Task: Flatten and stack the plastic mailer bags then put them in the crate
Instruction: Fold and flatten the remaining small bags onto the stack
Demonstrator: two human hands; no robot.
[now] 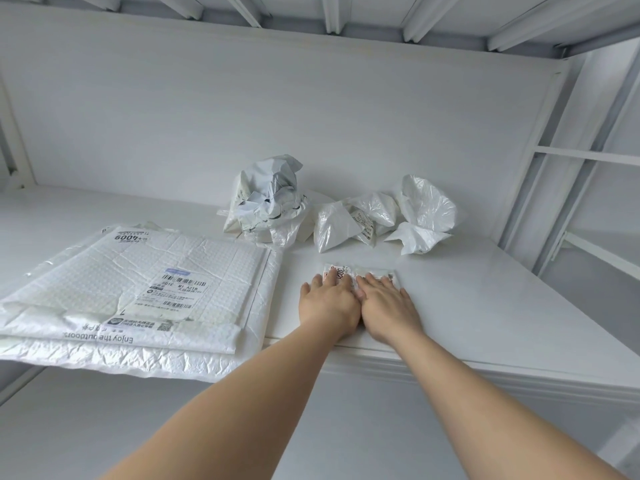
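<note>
In the left part of the frame lies a stack of flattened mailers [138, 289]. There are a few padded bags, one on top of the other, and the near edge of the stack hangs a little over the front of the white shelf [502, 306]. This part of the work looks done.

Above the centre, a crumpled grey-white bag [266, 202] stands near the back wall and is not flattened yet.

Lower, at the centre of the frame, the left hand [329, 303] lies flat with straight fingers on a small mailer [363, 270]. This mailer is on the shelf, just beside the right edge of the stack. The right hand [388, 306] presses the same mailer in the same way. It is flat, its fingers are spread, and it touches the left hand at the thumb side. Neither hand grips anything. I judge that this bag is being smoothed now.

To the upper right of the hands there are crumpled white bags [391, 216], at least two or three in a loose group, all waiting.

No crate is in view, so the last step seems not begun. Perhaps about half of the flattening remains.
</note>
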